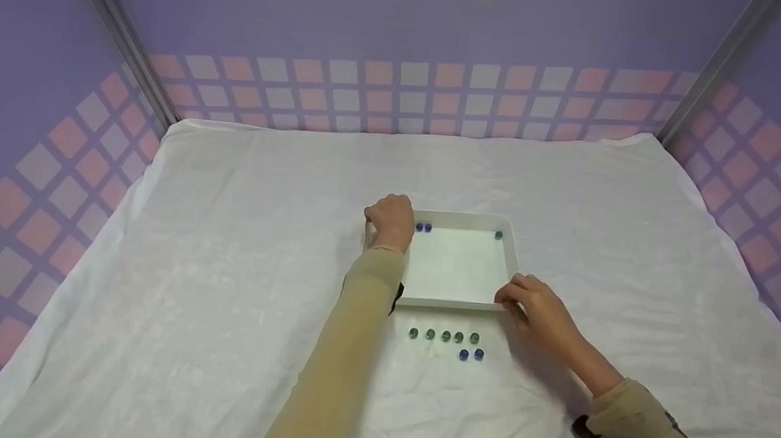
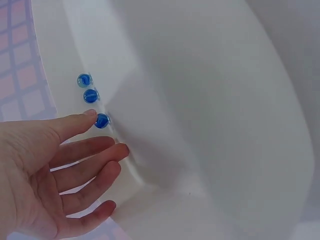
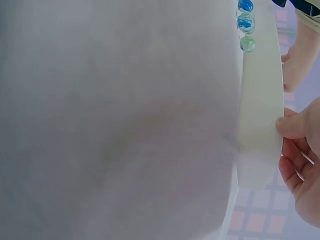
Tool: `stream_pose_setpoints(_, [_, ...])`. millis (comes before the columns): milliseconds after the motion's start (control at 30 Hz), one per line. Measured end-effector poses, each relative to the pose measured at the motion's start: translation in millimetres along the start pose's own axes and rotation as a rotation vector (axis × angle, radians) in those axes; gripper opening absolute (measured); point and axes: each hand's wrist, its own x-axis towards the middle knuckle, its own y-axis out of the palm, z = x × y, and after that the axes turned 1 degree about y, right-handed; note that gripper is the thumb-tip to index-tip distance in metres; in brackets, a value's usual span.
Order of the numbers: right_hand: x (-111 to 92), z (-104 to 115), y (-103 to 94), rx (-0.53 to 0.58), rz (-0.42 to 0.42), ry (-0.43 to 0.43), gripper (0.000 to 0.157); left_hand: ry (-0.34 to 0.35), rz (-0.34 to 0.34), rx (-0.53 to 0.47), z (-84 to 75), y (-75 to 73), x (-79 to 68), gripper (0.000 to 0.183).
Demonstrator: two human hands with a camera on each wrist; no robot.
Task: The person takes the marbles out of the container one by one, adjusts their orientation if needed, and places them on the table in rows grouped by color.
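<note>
A shallow white tray (image 1: 453, 304) lies on the white cloth. My left hand (image 1: 390, 220) is at its far left corner. In the left wrist view that hand (image 2: 75, 170) has its fingers loosely bent and spread over the tray wall, its thumb tip right beside a blue marble (image 2: 102, 120). Two more blue marbles (image 2: 90, 95) line up along the same wall. At the near right corner my right hand (image 1: 539, 308) grips the tray; its thumb (image 3: 292, 125) presses on the wall in the right wrist view. Another blue marble (image 1: 499, 235) sits in the far right corner.
Several green marbles (image 1: 446, 335) form a row on the cloth just in front of the tray. Nearer to me are two blue marbles (image 1: 471, 354). Purple checked walls (image 1: 413, 90) enclose the cloth-covered table (image 1: 238, 236) at the back and sides.
</note>
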Motion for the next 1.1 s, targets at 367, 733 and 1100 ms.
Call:
stream_pose_setpoints(367, [-0.9,-4.4,-0.2,0.006,0.02,-0.018,0.018,0.026,-0.016,0.05,-3.7,-2.9,-5.9,0.036])
stream_pose_setpoints(733, [-0.6,-6.3,-0.4,0.031,-0.018,-0.067,0.02,0.073,0.032,0.093,-7.9,0.2,-1.8,0.027])
stream_pose_setpoints(1100, [-0.6,-3.3,-2.5,0.036,0.008,-0.015,0.018,0.122,0.029,0.139,-6.2,0.8,-0.4,0.027])
